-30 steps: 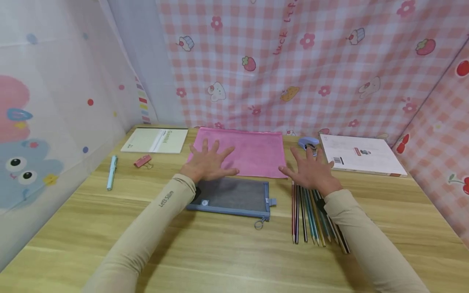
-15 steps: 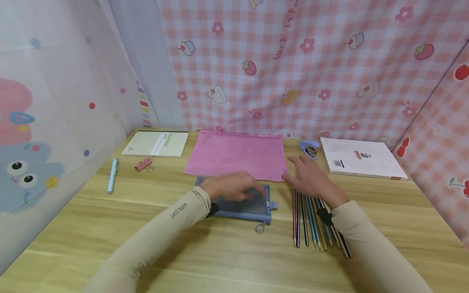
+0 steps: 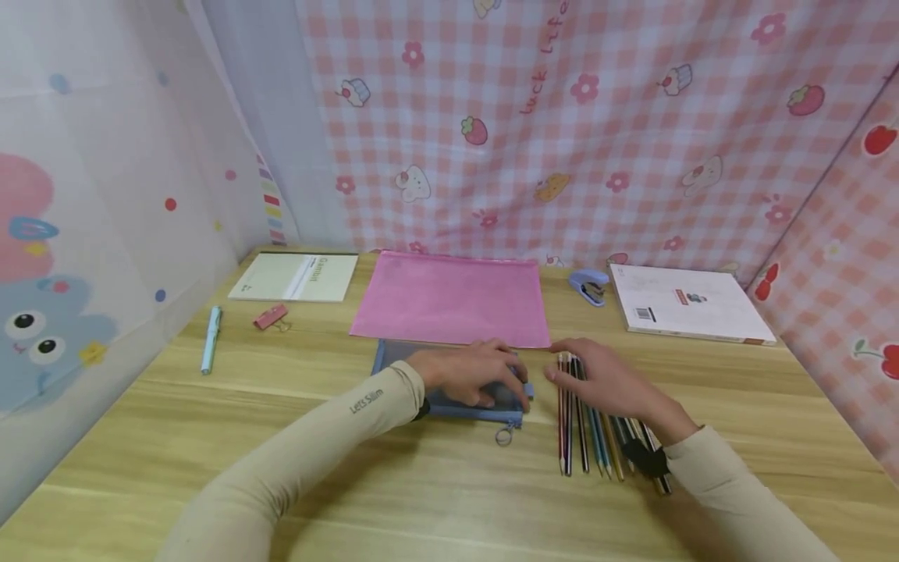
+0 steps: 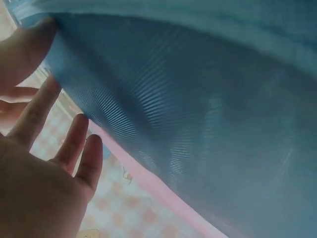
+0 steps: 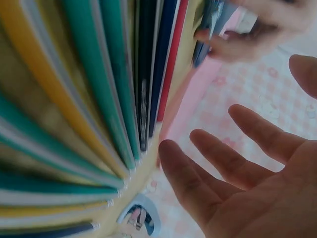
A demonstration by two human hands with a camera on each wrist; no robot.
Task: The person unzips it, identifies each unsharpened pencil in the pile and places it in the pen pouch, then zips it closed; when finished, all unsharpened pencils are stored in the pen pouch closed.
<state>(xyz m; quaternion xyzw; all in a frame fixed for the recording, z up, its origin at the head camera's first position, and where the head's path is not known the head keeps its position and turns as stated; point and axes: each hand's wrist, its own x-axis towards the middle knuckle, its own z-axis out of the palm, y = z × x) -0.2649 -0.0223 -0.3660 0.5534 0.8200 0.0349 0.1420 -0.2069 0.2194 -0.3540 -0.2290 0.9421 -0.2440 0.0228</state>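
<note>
My left hand lies over the right end of a blue-grey mesh zip pouch. Its fingers bend loosely down at the pouch's short side, near the zip ring. In the left wrist view the thumb and index fingertip touch the edge of the mesh pouch, spread apart. To the right, my right hand hovers over the upper ends of several pencils, fingers loosely bent and nothing held. The right wrist view has the pencils fanned out beside relaxed, spread fingers.
Behind the hands lies a flat pink pouch. Further out are a green notebook, a red binder clip, a light-blue pen, a small lavender stapler-shaped item and a white book. Patterned curtains enclose the table.
Both hands were spread flat in the air. The left has come down rightward onto the mesh pouch's right end; the right has drawn back over the pencils, its fingers relaxing.
</note>
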